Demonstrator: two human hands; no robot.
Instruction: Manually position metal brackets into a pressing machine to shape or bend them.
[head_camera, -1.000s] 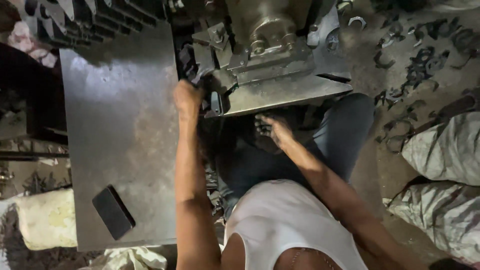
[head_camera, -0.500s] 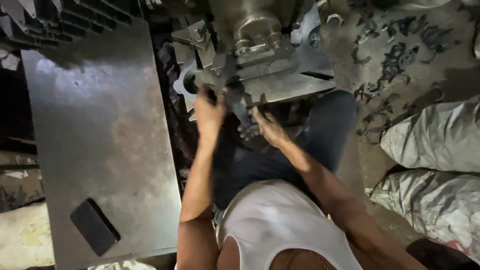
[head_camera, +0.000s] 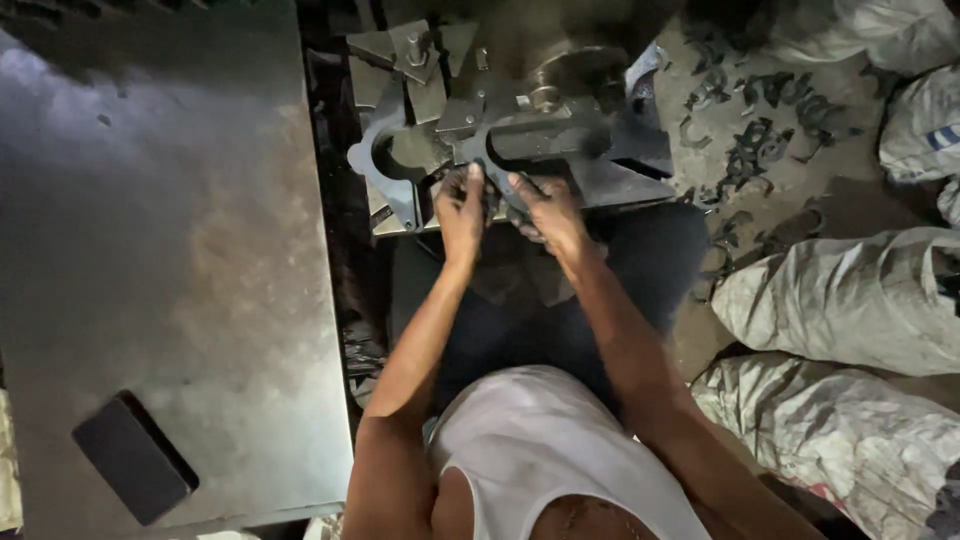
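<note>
Joining left hand (head_camera: 462, 205), right hand (head_camera: 548, 212), now together at metal part (head_camera: 500, 160)

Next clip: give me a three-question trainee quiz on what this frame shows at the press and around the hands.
1. True or false: both hands are at the front edge of the metal machine.
2. Which thing lies on the near left corner of the steel table? A) a dark flat rectangular block B) a hammer C) a cup
3. Fill in: to the person's right, the floor holds pale ____.

Key
1. True: the left hand and the right hand meet at the metal machine, close together; what they grip is too dark to tell.
2. A: the dark block lies on the steel table.
3. sacks.
</note>
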